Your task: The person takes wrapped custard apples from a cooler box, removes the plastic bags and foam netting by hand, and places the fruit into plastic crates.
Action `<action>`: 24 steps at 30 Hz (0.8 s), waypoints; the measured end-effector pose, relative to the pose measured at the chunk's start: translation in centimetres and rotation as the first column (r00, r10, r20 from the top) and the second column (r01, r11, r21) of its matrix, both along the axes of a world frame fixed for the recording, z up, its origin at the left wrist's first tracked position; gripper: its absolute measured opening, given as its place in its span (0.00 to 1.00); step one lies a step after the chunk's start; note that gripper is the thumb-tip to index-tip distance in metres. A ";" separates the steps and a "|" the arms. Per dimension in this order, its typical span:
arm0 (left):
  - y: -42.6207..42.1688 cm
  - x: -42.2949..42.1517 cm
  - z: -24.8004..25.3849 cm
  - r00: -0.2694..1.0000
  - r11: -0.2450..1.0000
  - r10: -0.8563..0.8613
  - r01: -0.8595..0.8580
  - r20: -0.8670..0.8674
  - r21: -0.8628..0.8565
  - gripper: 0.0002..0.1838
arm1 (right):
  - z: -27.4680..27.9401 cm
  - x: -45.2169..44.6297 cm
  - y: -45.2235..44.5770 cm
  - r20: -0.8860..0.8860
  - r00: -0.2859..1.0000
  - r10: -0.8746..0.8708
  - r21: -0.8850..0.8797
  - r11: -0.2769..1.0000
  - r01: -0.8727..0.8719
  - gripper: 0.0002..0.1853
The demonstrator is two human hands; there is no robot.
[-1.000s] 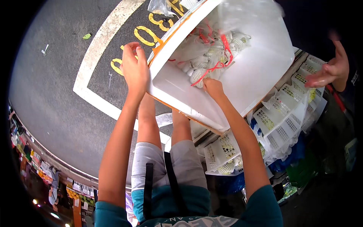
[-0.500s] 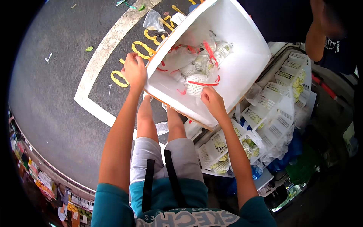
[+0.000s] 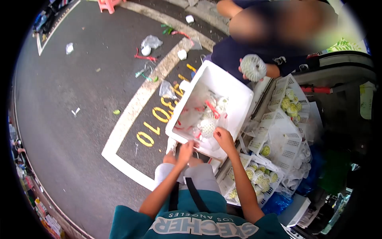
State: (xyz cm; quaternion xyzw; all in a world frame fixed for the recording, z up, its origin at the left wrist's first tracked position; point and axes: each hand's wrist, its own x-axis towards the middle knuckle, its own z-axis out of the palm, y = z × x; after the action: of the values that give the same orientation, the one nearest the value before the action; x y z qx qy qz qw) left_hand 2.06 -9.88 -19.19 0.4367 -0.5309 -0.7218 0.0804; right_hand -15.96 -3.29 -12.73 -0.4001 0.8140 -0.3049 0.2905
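While the right hand [image 3: 224, 139] reaches over the near right inside of a white foam box [image 3: 234, 113], one netted fruit [image 3: 207, 127] lies just beyond and to the left of its fingertips, on the box floor among others in clear plastic with red ties [image 3: 211, 108].

Grip, right: thumb and fingers drawn narrow beside the plastic; whether they pinch it cannot be told. Grip, left: left hand [image 3: 187, 152] at the near rim, fingers bent towards the right hand; whether it holds anything cannot be told.

Orientation: netted fruit rounded, no clear long axis. Box open upwards, its longer sides running from the wearer's side away to the upper right.

Differences, against half a second ago: left hand, then at the box's left rim, now at the near rim and closer to the right; right hand near the netted fruit in both. Another person's hand [image 3: 271, 71] now holds a second netted fruit [image 3: 253, 67] near the box's far right corner; no fruit showed there before. More road in view.

Adjacent, right: perforated white crates [image 3: 292, 143] with yellow-green fruit [image 3: 262, 182]. Adjacent, left: yellow painted numerals [image 3: 151, 128] on the road.
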 end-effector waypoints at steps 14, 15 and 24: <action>-3.1 -4.5 1.8 0.935 0.693 0.226 0.043 -0.274 0.720 0.38 | 3.4 5.7 -2.7 0.107 0.992 -0.072 -0.454 0.884 0.113 0.06; -3.7 -4.8 0.4 0.929 0.697 0.264 0.002 -0.259 0.717 0.36 | 4.4 5.7 -2.7 0.194 0.978 -0.081 -0.388 0.909 0.152 0.06; -6.1 -7.4 9.4 0.919 0.919 0.287 -0.184 -0.269 0.350 0.41 | 8.4 4.6 -2.4 0.301 0.953 -0.032 -0.418 0.894 0.162 0.06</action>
State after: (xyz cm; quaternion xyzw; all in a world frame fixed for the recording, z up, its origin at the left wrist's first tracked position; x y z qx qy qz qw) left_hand -5.34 -16.00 -9.83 0.3843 -0.3309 -0.8428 0.1802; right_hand -11.40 -5.66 -4.34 -0.3651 0.6930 -0.5488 0.2920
